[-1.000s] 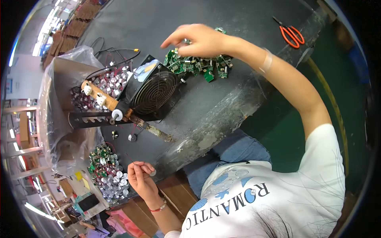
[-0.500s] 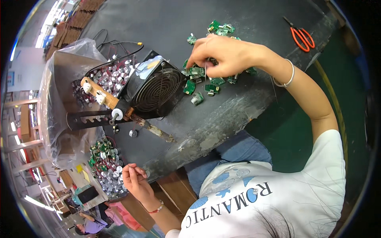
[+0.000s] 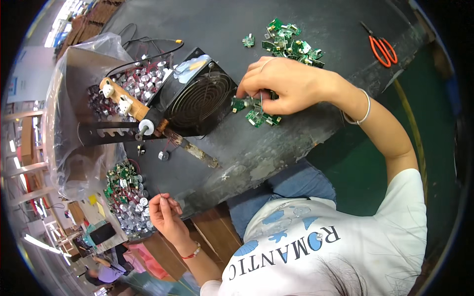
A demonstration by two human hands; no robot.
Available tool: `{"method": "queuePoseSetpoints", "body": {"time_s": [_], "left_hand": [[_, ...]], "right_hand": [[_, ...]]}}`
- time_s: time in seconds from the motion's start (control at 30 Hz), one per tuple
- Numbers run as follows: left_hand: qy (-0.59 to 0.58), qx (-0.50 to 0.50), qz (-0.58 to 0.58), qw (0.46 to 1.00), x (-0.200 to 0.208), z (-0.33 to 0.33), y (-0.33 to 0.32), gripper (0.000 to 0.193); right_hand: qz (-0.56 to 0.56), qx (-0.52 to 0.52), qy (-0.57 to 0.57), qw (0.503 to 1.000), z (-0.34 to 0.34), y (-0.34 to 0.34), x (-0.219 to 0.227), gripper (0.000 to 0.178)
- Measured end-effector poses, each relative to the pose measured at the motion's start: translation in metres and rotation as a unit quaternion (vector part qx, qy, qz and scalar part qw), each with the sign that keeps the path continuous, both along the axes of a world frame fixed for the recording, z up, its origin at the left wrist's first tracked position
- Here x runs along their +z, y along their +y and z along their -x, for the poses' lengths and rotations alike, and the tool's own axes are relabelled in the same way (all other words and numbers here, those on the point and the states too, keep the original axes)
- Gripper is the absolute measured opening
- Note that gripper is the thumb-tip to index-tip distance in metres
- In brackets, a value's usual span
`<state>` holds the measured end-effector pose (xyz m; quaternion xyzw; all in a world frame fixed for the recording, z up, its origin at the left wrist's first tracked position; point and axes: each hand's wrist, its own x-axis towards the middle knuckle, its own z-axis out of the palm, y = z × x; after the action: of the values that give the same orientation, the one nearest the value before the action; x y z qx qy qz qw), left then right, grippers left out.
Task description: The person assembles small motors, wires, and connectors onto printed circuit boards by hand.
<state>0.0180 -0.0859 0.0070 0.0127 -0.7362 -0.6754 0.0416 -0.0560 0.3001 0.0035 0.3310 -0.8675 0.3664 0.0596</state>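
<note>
My right hand [image 3: 291, 86] bends over a scatter of green circuit boards [image 3: 289, 42]. A thin silvery, wire-like piece [image 3: 261, 100] points down from between its thumb and fingers, among the nearest boards [image 3: 256, 118]. Its curled fingers partly cover several boards. My left hand [image 3: 167, 217] hovers by the table's near edge, thumb and fingertips pinched together; whatever they may hold is too small to name. Beside it lies a heap of round silvery motors [image 3: 133, 213] and green boards [image 3: 123, 182].
A wooden-handled soldering iron [image 3: 140, 111] rests on a black notched bracket [image 3: 111, 132], its crusted tip toward me. Behind it stand a black fan [image 3: 200, 106] and a plastic-lined box [image 3: 64, 113] with more motors [image 3: 145, 86]. Orange-handled scissors [image 3: 382, 52] lie far right.
The boards under my right hand have shifted: several now lie together beyond it, fewer just below its fingers. My left hand has risen slightly. The whole view has shifted a little.
</note>
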Motion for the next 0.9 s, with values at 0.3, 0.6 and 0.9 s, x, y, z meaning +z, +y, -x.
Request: {"method": "queuePoseSetpoints", "body": {"time_s": [0.3, 0.6, 0.9], "left_hand": [[0.064, 0.056, 0.106, 0.991, 0.002, 0.008, -0.010, 0.009], [0.060, -0.013, 0.089, 0.994, -0.005, 0.010, 0.015, 0.010], [0.086, 0.029, 0.126, 0.988, -0.007, 0.012, 0.005, 0.009]], "right_hand": [[0.237, -0.463, -0.017, 0.854, -0.065, 0.042, -0.039, 0.008], [0.282, -0.409, 0.008, 0.867, -0.075, -0.059, -0.037, 0.014], [0.121, -0.351, 0.105, 0.923, -0.039, -0.053, -0.008, 0.010]]}}
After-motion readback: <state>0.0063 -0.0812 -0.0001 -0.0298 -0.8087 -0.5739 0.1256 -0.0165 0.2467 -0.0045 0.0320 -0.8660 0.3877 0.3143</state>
